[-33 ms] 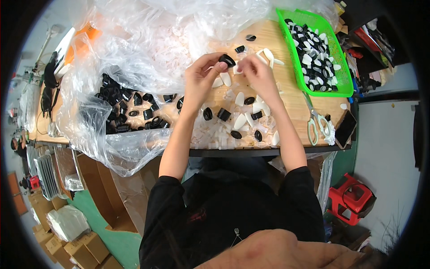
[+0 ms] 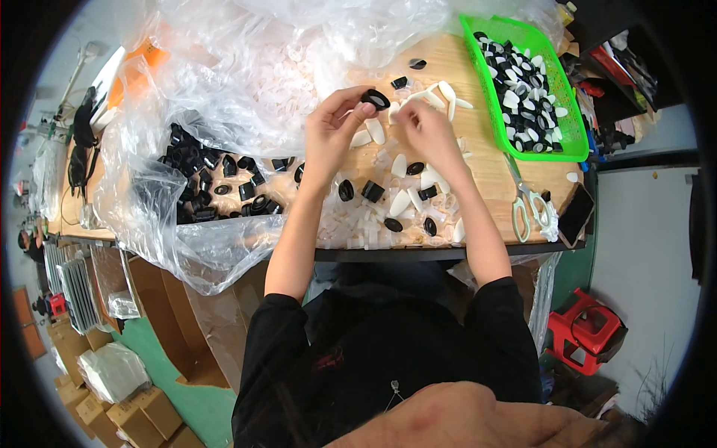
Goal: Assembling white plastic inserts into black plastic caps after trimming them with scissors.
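A black oval ring-like piece (image 2: 377,99) is pinched between the thumb and fingers of my left hand (image 2: 334,125). Its oval opening shows from above. Just right of it, my right hand (image 2: 432,134) has its fingers curled in over some white oval pieces (image 2: 426,98); blur hides whether anything is in them. Below and between my forearms lie several black pieces (image 2: 373,191), white ovals (image 2: 400,201) and small clear plastic bits (image 2: 355,224).
At left, clear plastic sheeting (image 2: 216,257) surrounds a heap of black parts (image 2: 198,172). Translucent pieces (image 2: 287,82) lie farther back. A green basket (image 2: 549,156) of black and white pieces stands at right, with scissors (image 2: 520,198) and a phone (image 2: 576,215) nearer me.
The black oval piece has tipped slightly so more of its opening faces up. My right hand has shifted a little, its fingers more curled.
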{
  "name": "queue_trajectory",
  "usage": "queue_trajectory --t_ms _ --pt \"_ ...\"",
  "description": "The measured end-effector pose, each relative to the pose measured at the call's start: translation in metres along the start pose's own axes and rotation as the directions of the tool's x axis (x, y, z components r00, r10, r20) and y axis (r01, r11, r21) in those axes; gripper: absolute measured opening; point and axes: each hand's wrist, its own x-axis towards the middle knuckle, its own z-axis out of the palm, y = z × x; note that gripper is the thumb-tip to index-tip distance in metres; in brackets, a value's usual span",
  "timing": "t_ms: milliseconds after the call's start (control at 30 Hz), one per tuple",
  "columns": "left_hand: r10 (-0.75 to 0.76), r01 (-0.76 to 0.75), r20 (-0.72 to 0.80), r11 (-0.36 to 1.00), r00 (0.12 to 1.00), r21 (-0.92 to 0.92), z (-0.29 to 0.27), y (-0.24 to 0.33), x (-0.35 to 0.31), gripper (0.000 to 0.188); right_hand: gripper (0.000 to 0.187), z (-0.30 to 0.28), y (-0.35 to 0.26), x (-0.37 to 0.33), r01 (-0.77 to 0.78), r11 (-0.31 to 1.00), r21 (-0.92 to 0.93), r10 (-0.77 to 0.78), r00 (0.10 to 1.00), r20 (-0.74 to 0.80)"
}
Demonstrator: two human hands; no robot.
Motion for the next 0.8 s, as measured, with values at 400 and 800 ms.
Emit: queue_trajectory --t_ms 400,800 --pt "0.359 -0.337 -0.02 0.893 0.933 0.298 -0.004 -0.006 0.002 0.024 0.009 -0.008 -0.025 -0.008 0.499 0.863 0.072 -0.429 0.803 -0.414" --pt "0.443 -0.43 0.064 0.812 0.894 0.395 0.005 -0.003 -0.001 0.026 0.012 0.0 -0.034 -0.011 0.634 0.641 -0.432 -0.753 0.629 -0.194"
